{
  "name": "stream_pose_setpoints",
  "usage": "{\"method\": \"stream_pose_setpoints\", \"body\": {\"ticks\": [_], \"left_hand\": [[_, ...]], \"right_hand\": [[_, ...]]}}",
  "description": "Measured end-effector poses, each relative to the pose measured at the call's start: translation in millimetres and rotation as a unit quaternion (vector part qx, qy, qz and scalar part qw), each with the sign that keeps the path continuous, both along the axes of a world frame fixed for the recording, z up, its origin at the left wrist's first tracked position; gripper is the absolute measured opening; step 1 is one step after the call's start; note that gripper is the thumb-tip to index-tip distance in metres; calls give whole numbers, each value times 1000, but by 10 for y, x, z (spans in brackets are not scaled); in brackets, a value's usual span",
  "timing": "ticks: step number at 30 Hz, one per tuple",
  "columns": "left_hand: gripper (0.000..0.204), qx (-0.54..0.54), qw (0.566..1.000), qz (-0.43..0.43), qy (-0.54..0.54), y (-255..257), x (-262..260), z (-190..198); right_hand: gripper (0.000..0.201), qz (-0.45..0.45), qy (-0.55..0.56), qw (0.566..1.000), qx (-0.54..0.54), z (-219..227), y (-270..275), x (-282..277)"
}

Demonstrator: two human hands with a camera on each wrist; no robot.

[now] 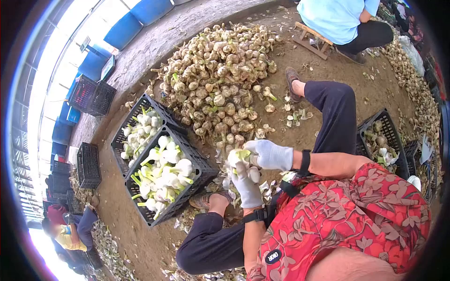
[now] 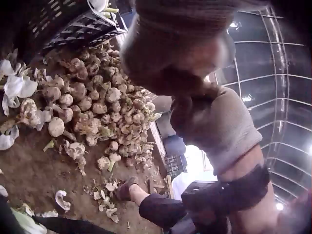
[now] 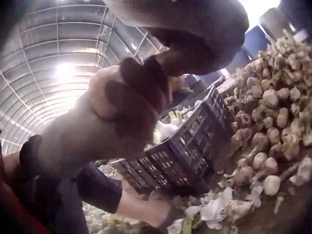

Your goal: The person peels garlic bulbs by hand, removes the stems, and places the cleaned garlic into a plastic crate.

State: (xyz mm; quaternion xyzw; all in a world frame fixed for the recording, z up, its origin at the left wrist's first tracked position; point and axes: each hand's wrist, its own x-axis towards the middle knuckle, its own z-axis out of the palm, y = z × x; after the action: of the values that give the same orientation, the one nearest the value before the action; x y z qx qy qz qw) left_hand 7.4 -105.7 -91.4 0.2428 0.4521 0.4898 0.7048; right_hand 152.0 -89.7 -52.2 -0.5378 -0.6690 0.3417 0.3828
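My left hand [image 1: 247,189], in a pale grey-white work glove, holds a garlic bulb [image 1: 233,158] in front of my knees. The bulb is whitish with a green-yellow part at its top. From the other side my gloved right hand [image 1: 272,154] pinches at the same bulb with curled fingers. In the left wrist view both gloves meet close up, and the bulb is mostly hidden. A black crate of white, trimmed garlic bulbs [image 1: 180,166] stands beside my hands.
A large heap of unpeeled garlic [image 1: 220,70] lies ahead. Loose skins [image 1: 267,189] litter the dirt floor around my feet. Another black crate [image 1: 382,136] sits at the right. A person in light blue [image 1: 333,21] sits on a wooden stool [image 1: 313,41] at the top.
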Motion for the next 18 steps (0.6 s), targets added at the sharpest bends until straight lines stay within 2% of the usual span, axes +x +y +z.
{"method": "stream_pose_setpoints", "body": {"ticks": [1,3,4,7,8,9,11,12,14,15,17,18], "left_hand": [[41,-15,998,0,-53,-10,-6,23],[41,-43,986,-2,-158,-19,15,117],[41,-41,991,29,-122,-25,32,185],[41,22,968,-73,-238,-16,-75,126],[41,4,967,-81,-242,11,-89,101],[44,-6,969,-108,-221,-4,-96,86],[50,-29,970,-167,-175,-57,-70,243],[57,24,963,-182,-195,-55,-37,260],[58,37,965,-237,-103,-75,-25,362],[59,44,963,-261,-57,-90,-16,401],[55,27,948,-313,-47,-91,-5,392],[53,24,951,-307,-37,-98,15,408]], "right_hand": [[21,51,59,993,-92,30,18,45],[19,148,173,936,-270,124,80,187],[17,170,167,937,-257,103,102,244],[20,63,350,882,-310,275,66,372],[21,10,417,861,-291,304,106,369],[21,13,387,889,-245,303,124,426],[19,-16,427,873,-234,469,148,395],[19,-20,434,869,-236,455,172,396],[19,-3,465,856,-227,376,257,401],[18,-28,441,870,-218,348,303,401],[17,-50,422,877,-224,235,405,401],[17,-61,420,878,-222,203,446,407]]}}
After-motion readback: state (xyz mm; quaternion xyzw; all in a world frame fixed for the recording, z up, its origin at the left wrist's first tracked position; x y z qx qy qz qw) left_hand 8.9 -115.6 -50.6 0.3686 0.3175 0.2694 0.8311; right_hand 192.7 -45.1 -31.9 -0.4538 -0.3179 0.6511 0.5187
